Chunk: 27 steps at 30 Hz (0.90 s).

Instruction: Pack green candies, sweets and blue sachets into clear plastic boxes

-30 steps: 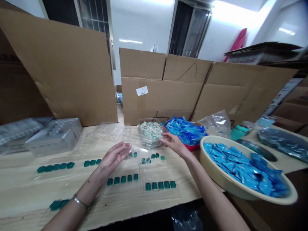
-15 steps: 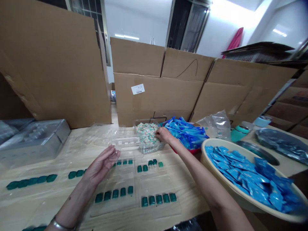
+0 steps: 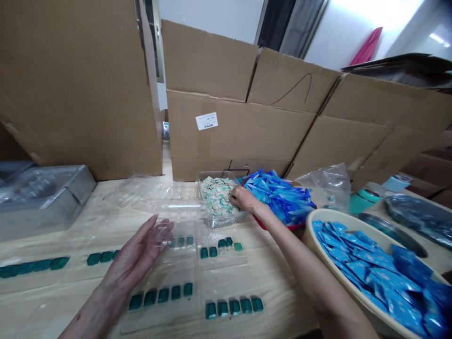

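My left hand (image 3: 146,247) is curled around the near left edge of a clear plastic tray (image 3: 185,214), thumb on top, held above the table. My right hand (image 3: 242,197) reaches into a clear plastic box (image 3: 226,219) heaped with small flat white-and-green pieces (image 3: 215,193). Its fingers are bent together at the pile's right side, and the fingertips are hidden, so what they pinch cannot be made out. Below the hands lie clear trays with rows of dark green blocks (image 3: 235,307); another row (image 3: 163,295) sits nearer my left arm.
Right of the box, a red tray holds blue slim packets (image 3: 278,195). A cream tub (image 3: 310,226) of blue sachets stands at the right. Cardboard sheets (image 3: 233,127) wall off the back. At left is a grey plastic-wrapped box (image 3: 45,202); a teal-lidded container (image 3: 363,200) is at far right.
The view has tilted down and come slightly closer. My left hand keeps the clear tray, while my right hand stays at the pile with its fingers in the pieces.
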Motion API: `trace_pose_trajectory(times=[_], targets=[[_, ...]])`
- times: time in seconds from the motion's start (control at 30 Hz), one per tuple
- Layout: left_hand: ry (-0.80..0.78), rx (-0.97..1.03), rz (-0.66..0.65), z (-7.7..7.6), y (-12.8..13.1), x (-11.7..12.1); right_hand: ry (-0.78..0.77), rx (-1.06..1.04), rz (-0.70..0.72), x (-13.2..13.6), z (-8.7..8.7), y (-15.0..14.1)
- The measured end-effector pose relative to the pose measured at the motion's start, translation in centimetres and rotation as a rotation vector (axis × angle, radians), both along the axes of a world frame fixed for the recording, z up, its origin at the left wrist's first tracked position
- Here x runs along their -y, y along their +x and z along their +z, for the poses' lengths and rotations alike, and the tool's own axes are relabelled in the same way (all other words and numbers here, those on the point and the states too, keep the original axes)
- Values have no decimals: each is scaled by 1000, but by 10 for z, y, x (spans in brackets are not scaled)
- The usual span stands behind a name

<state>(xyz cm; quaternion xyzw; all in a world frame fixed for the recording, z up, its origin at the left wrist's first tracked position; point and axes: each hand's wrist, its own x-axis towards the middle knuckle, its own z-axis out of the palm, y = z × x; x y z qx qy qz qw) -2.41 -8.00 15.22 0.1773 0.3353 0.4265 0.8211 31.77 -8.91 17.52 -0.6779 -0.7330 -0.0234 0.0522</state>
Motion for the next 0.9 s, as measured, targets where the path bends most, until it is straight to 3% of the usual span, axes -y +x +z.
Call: trace_pose_trajectory(times=[0.3, 0.43, 0.77, 0.9], targets=[[102, -87, -133, -6, 1, 1, 110, 17, -33, -4, -7, 4], [110, -113, -156, -8, 1, -1, 77, 16, -8, -5, -5, 3], [80, -105, -128, -6, 0, -3, 7, 61, 79, 21, 29, 0], [101, -125, -129, -4, 1, -1, -83, 117, 3, 35, 35, -11]])
